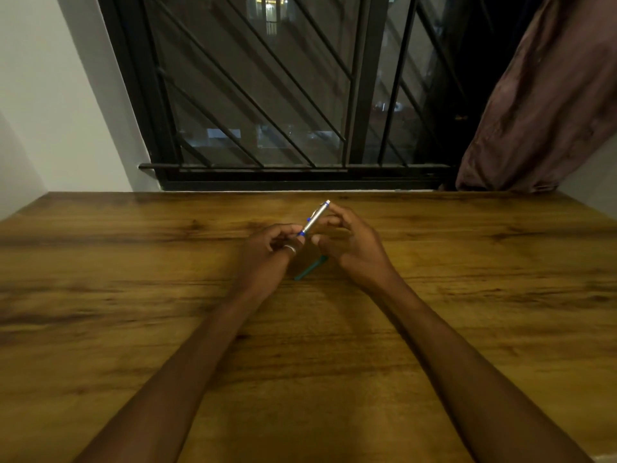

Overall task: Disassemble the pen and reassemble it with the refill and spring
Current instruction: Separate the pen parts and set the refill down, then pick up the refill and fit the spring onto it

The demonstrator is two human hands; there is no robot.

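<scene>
A silver pen (pixel 316 217) with blue trim is held tilted above the wooden table (pixel 133 295), its push-button end pointing up and away. My left hand (pixel 267 248), with a ring on one finger, pinches the pen's lower end. My right hand (pixel 350 242) has its fingertips on the upper barrel. A teal pen-shaped piece (pixel 309 269) lies flat on the table below and between my hands, partly hidden by them. No refill or spring can be made out.
A barred dark window (pixel 267 95) rises just behind the table's far edge. A brown curtain (pixel 541 105) hangs at the right, reaching down to the table's back corner. A white wall stands at the left.
</scene>
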